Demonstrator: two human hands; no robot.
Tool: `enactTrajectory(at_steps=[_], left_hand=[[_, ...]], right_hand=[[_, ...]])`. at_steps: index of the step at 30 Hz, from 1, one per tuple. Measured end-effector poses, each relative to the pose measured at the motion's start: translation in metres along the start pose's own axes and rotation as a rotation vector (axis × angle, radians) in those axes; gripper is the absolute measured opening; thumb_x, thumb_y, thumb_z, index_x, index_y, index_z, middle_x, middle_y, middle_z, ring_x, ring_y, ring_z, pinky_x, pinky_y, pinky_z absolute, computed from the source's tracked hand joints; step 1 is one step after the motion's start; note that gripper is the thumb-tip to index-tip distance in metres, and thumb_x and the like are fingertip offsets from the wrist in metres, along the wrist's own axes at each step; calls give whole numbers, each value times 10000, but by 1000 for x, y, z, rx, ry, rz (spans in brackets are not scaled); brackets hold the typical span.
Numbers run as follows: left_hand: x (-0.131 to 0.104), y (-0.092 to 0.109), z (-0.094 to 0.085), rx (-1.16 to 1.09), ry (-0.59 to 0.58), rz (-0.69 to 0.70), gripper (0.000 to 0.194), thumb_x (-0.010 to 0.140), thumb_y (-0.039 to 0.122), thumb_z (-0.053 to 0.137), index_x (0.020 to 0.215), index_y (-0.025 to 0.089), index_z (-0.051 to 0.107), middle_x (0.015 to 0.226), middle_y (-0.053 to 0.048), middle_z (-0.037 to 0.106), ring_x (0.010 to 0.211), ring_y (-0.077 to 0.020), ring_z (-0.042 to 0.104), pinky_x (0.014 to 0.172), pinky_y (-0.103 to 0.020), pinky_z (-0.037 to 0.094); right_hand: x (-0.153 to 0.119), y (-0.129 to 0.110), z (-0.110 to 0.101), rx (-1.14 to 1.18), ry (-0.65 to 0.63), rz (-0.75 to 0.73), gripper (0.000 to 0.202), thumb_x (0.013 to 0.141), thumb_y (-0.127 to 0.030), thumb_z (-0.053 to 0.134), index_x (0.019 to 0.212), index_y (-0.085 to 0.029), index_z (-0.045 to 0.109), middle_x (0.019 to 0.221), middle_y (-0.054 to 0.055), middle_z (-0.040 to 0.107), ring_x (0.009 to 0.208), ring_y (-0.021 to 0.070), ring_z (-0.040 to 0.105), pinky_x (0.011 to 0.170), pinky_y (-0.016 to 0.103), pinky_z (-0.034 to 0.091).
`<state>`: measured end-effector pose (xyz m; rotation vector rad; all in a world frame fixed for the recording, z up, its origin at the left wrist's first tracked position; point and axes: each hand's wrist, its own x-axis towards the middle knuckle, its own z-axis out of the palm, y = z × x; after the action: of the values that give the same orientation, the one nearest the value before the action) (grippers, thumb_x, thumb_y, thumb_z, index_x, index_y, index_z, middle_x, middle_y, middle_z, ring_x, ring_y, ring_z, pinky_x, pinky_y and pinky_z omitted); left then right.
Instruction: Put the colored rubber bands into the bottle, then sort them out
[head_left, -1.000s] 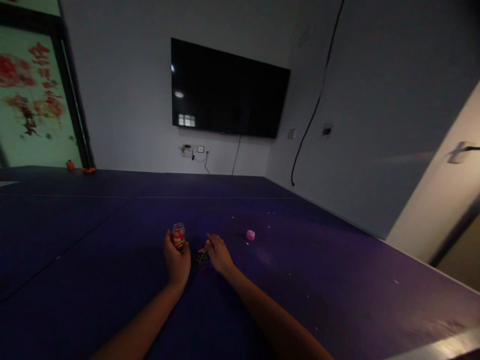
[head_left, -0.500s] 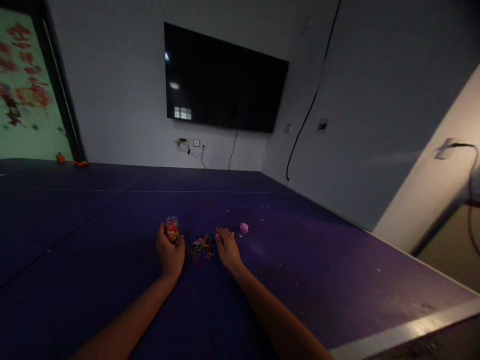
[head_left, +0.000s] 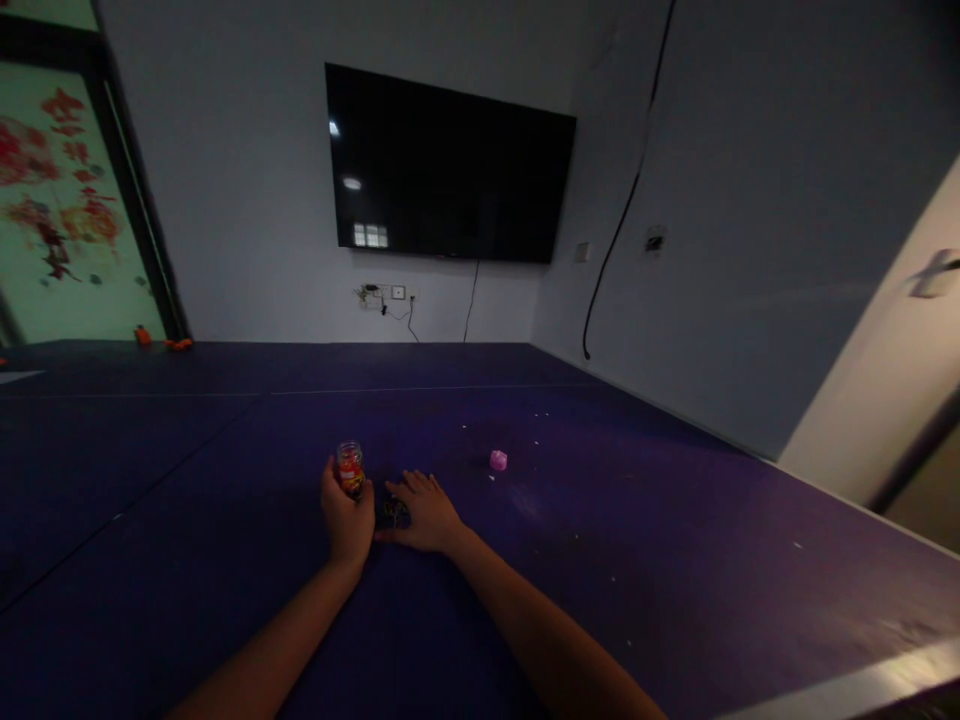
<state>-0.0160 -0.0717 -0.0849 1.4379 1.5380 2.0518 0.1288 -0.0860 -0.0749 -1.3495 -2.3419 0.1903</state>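
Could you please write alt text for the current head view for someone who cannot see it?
A person's left hand holds a small jar, the right hand spread over thin bands on a purple surface. A small pink object lies farther right; a television hangs on the wall.

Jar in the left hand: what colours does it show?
Head view: the jar is mostly red with yellow, clear at the top.

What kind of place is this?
Probably a room in a home, maybe a living room or bedroom. A big, flat, black rectangular television hangs on the grey wall, with white plastic sockets below it, and a pale green panel with red decorations is at the left.
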Motion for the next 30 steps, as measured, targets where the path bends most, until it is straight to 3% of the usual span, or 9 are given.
enactTrajectory(at_steps=[7,15,21,26,30], left_hand=[[0,5,-2,53,-28,18,509,735,228,578,1227,180,455,1137,-114,557,1088,-251,537,955,-423,412],[1,2,0,78,-64,25,477,737,242,565,1194,144,471,1087,-121,572,1041,-257,556,923,-436,429],[1,2,1,82,-77,47,478,738,235,562,1200,148,473,1091,-118,573,1043,-259,553,921,-440,429],[0,4,-1,115,-116,67,484,745,234,559,1217,162,474,1098,-115,578,1006,-254,566,891,-442,446],[-2,12,-2,190,-156,175,479,757,222,546,1232,197,490,1087,-98,597,1002,-261,558,887,-446,436]], right_hand=[[8,4,4,10,109,-45,301,870,-301,491,1129,-215,617,1149,86,583,1089,226,493,919,350,379],[12,6,5,-38,103,26,307,850,-87,389,983,-192,645,1006,76,612,964,181,543,847,287,396],[15,5,4,-17,115,113,287,810,-59,417,940,-183,641,980,61,654,931,174,585,812,263,413],[21,6,2,-23,167,211,219,874,-179,424,894,-185,641,877,89,682,802,211,634,681,284,435],[26,18,-4,52,358,369,321,922,-323,361,795,-185,621,741,104,669,679,214,631,593,281,420]])
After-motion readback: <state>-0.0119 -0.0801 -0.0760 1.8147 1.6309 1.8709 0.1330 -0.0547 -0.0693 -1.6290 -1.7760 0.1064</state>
